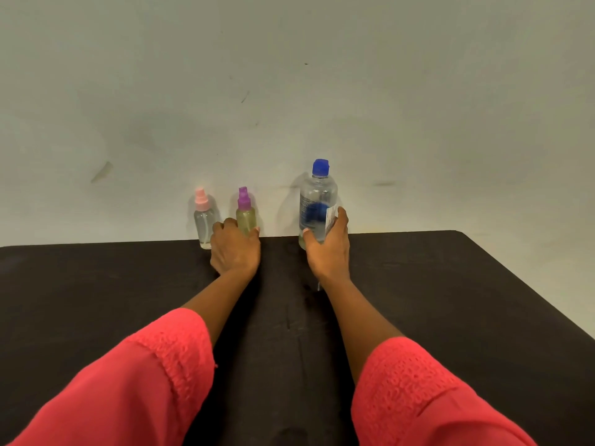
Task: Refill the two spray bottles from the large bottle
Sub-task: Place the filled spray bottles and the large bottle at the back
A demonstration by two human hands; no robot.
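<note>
Three bottles stand upright at the far edge of the black table [450, 284], against the wall. My left hand [234, 246] grips the lower body of the purple-capped spray bottle [246, 214], which holds yellowish liquid. To its left stands the pink-capped spray bottle [203, 220], clear and nearly empty, apart from my hand or just touching it. My right hand [328, 243] grips the lower part of the large clear bottle [317, 201] with a blue cap and a label. All caps are on.
A pale wall [289, 91] rises right behind the bottles. The table's right edge runs diagonally toward the near right. My red sleeves [128, 381] cover both forearms in the foreground.
</note>
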